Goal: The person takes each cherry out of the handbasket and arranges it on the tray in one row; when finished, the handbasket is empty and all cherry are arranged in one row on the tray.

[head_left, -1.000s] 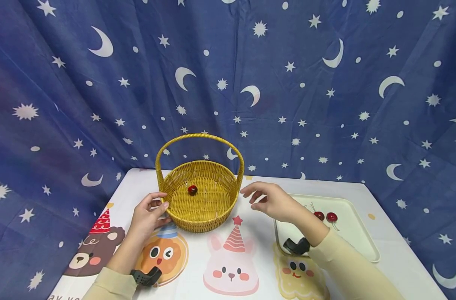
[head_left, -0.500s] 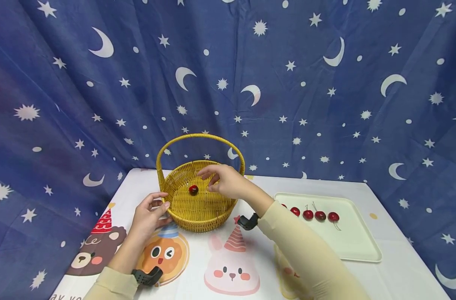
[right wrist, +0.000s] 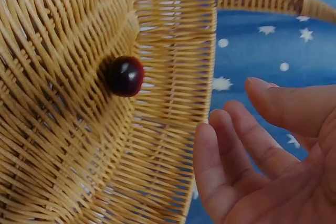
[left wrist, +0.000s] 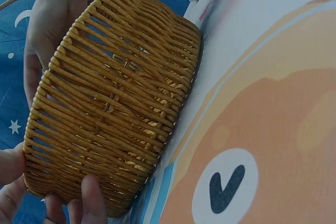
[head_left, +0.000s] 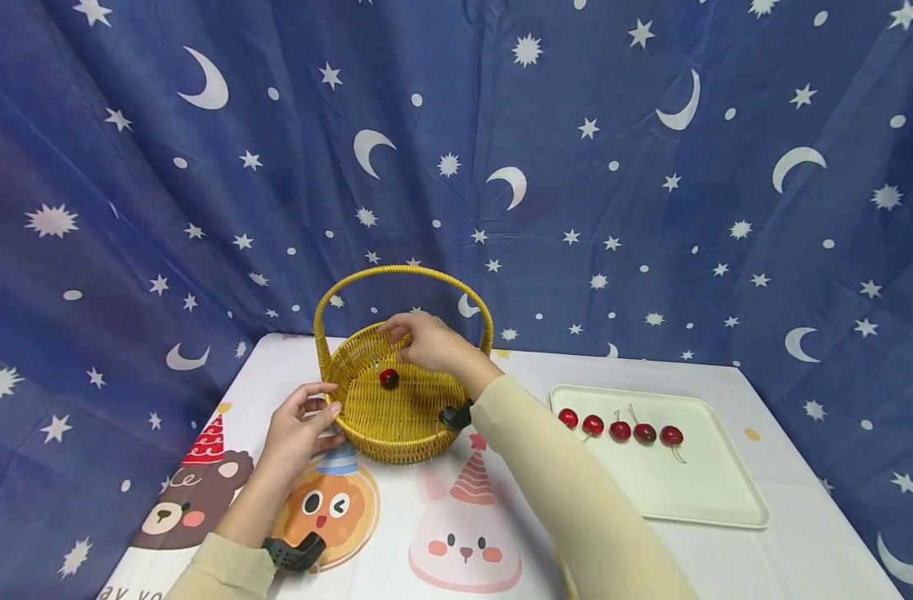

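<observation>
A round golden wicker basket [head_left: 400, 451] with a tall arched handle stands on the table, and a dark red cherry [head_left: 388, 379] lies inside it. My left hand [head_left: 295, 429] grips the basket's left side, its thumb near the rim and its fingers against the outer wall [left wrist: 113, 98]. Over the basket's back part hovers my right hand [head_left: 430, 343], with loosely bent fingers. In the right wrist view a gap shows between that hand's thumb and fingers [right wrist: 262, 145], and nothing is seen in it. The cherry [right wrist: 126, 76] there sits apart from the fingertips.
To the right is a cream tray [head_left: 715, 487] with several cherries [head_left: 620, 431] in a row, some with stems showing. The white tablecloth [head_left: 381, 575] bears cartoon prints. A blue curtain [head_left: 546, 108] with moons and stars hangs behind the table.
My right hand has moved left, from between the tray and basket to above the basket. More cherries on the tray have come into view. The left hand keeps its grip on the basket.
</observation>
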A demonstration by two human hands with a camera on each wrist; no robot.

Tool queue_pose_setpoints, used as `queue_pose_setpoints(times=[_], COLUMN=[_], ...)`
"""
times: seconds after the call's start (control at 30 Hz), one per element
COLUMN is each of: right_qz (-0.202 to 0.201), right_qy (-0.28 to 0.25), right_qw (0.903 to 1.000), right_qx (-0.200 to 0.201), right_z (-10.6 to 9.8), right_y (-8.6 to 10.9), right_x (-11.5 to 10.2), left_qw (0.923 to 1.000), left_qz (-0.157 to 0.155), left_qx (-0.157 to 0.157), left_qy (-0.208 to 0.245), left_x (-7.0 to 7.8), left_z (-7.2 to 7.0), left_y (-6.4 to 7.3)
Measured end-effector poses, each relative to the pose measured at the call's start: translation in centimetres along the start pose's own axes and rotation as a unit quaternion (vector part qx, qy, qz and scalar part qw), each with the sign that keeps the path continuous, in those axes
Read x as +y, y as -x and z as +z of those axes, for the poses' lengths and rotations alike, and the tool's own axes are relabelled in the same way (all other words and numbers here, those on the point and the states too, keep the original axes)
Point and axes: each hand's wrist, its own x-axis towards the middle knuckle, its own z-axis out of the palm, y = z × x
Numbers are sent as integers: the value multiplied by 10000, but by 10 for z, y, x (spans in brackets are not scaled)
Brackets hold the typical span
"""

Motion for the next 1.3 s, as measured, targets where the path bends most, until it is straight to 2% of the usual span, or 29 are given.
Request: queue_pose_setpoints(times=[0.1,0.23,0.43,0.6,0.83,1.07,1.3], right_qz=[245,592,692,515,420,278,273], right_qy=[85,421,651,774,765,693,827], right_qw=[9996,9955,9901,9903,9937,9941,9927], right_qx=[-141,-603,-1028,-1033,-708,-792,-834], right_z=[5,11,18,28,42,42,37], right_y=[-7,-14,-24,-29,-35,-35,-32], right_x=[3,6,10,17,30,33,29], left_qw=[10000,10000,10000,10000,10000,10000,10000], left_qz=[-11,-23,-9,-25,-11,53,-8], left_qx=[8,14,10,29,4,-14,-3], left_qy=[-30,-65,-30,-11,58,82,81], left_x=[0,-1,-2,-1,0,4,0], left_z=[0,0,-2,-2,-1,0,0], left_y=[0,-1,-2,-2,0,1,1])
